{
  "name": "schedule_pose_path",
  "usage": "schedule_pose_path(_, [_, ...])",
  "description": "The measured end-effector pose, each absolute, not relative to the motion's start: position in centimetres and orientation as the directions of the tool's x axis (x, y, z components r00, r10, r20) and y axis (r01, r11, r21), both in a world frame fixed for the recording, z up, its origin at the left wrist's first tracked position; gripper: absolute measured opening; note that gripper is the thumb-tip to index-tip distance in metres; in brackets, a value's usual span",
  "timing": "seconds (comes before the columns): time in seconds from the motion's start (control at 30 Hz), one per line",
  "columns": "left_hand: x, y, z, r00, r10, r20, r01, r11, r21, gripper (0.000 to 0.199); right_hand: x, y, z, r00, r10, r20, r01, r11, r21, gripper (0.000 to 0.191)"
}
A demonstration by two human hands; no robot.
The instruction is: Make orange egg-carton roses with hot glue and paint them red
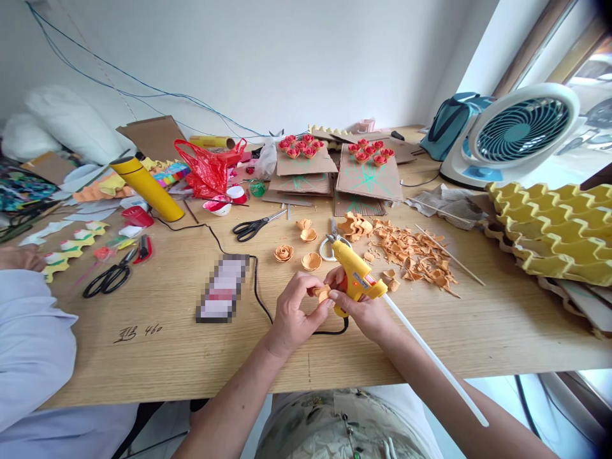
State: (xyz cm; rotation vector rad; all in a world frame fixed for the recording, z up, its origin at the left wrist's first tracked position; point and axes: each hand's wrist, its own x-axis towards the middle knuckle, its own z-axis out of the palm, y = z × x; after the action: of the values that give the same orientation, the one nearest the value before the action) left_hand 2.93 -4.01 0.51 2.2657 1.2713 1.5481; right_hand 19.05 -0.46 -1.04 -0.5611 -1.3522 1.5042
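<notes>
My left hand (295,313) pinches a small orange cardboard petal piece (322,293) between thumb and fingers. My right hand (356,309) is closed around a yellow glue gun (354,266), and its thumb and fingertips also touch the petal piece. A long white glue stick (435,357) sticks out of the gun's rear toward the lower right. Just beyond my hands lie an orange rose (284,253), an orange cup of petals (312,261) and more cup shapes (308,234). White-handled scissors (327,248) are partly hidden behind the gun's nozzle.
Orange scraps (421,252) and a thin stick (450,255) lie right, near yellow egg trays (554,229) and a fan (521,131). Black scissors (258,227), a phone-like blurred item (224,288) and a black cord lie left. Red flowers (301,146) stand on cardboard behind. A person's sleeve (33,344) is far left.
</notes>
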Motion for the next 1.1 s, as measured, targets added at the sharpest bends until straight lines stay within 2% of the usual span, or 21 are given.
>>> schedule_pose_path(0.93, [3.03, -3.91, 0.72, 0.120, 0.687, 0.717, 0.540, -0.651, 0.533, 0.018, 19.09, -0.48, -1.35, -0.395, 0.877, 0.275, -0.374, 0.120, -0.920, 0.029])
schedule_pose_path(1.1, [3.10, -4.11, 0.48, 0.090, 0.729, 0.678, 0.518, -0.616, 0.593, 0.019, 19.00, -0.53, -1.12, -0.396, 0.874, 0.281, -0.389, 0.117, -0.914, 0.028])
